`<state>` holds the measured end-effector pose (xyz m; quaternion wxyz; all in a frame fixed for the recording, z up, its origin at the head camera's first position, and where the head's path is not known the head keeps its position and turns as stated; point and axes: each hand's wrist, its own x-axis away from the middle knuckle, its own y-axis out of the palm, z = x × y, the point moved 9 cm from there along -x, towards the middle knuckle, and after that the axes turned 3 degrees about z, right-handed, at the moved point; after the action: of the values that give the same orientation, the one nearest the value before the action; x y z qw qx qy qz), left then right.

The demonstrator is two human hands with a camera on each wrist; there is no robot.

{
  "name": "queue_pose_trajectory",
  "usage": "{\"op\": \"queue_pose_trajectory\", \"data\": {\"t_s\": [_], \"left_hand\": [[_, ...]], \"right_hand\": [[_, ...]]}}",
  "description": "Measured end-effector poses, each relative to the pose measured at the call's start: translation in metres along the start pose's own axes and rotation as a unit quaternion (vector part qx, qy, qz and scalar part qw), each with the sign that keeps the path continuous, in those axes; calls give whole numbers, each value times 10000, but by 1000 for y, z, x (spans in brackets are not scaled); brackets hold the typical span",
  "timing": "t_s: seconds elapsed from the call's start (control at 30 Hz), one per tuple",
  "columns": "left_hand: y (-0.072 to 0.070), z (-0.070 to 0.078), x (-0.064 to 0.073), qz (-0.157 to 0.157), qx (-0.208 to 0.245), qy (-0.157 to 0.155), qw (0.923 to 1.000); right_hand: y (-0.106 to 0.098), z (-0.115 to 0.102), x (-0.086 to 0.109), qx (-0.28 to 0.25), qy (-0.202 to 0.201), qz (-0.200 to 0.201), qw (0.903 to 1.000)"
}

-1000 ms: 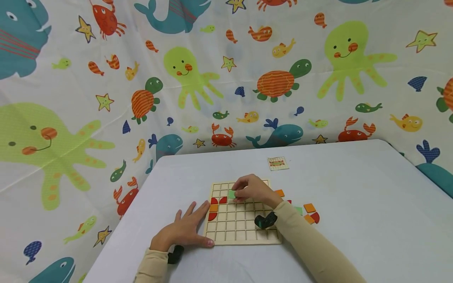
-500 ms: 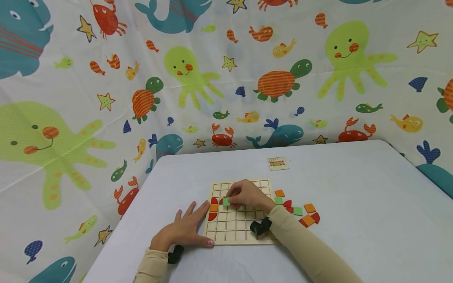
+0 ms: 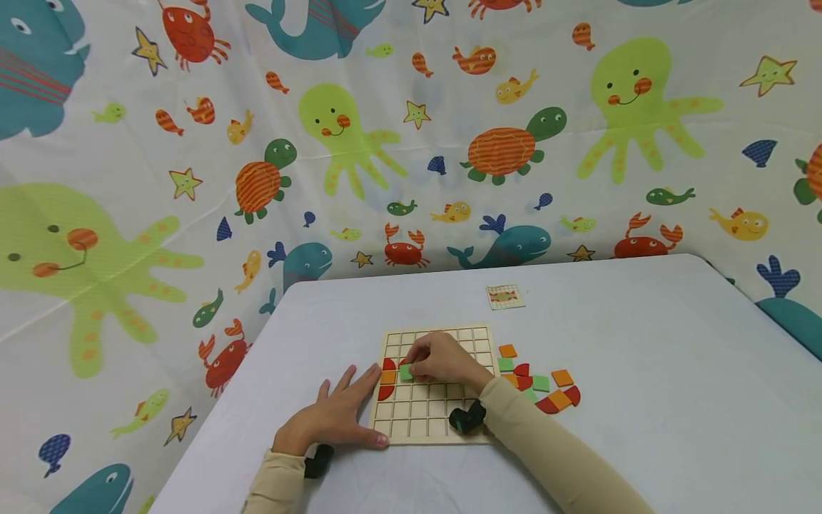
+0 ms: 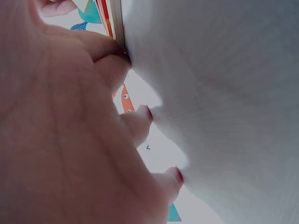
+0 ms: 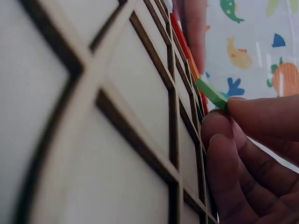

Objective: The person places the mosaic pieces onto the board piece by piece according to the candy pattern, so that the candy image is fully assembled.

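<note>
My right hand (image 3: 439,358) pinches a green square tile (image 3: 406,372) between thumb and fingertips, tilted close over the wooden grid board (image 3: 427,410). In the right wrist view the green tile (image 5: 212,94) slants toward the board's cells. Beside it in the leftmost column sit an orange square tile (image 3: 388,378) and red quarter-round tiles (image 3: 385,392) above and below; another red one is partly hidden behind the fingers. My left hand (image 3: 337,414) lies with fingers spread at the board's left edge, fingertips on the white table and thumb along the near corner.
Loose orange, green and red tiles (image 3: 541,384) lie on the table (image 3: 642,357) right of the board, some partly behind the right forearm. A small pattern card (image 3: 505,297) lies beyond the board. A cloth with sea animals (image 3: 411,143) hangs behind.
My right hand has moved left and nearer with the green tile, from the upper rows to beside the orange tile. My left hand has stayed in place.
</note>
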<state>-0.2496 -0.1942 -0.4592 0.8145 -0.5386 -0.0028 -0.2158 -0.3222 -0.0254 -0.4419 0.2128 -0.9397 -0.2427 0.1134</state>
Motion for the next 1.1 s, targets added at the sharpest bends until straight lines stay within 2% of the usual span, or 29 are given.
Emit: {"op": "queue_pose_trajectory", "data": {"t_s": [0.3, 0.53, 0.9, 1.1], "left_hand": [[-1, 1, 0, -7, -16, 14, 10000], [-1, 2, 1, -10, 15, 55, 10000], [-1, 1, 1, 39, -42, 29, 10000], [-1, 1, 0, 46, -39, 24, 10000]], "right_hand": [[4, -2, 0, 315, -3, 9, 9995], [7, -9, 0, 681, -306, 54, 9972], [11, -14, 0, 1125, -548, 16, 9921], [13, -16, 2, 1199, -613, 53, 9909]]}}
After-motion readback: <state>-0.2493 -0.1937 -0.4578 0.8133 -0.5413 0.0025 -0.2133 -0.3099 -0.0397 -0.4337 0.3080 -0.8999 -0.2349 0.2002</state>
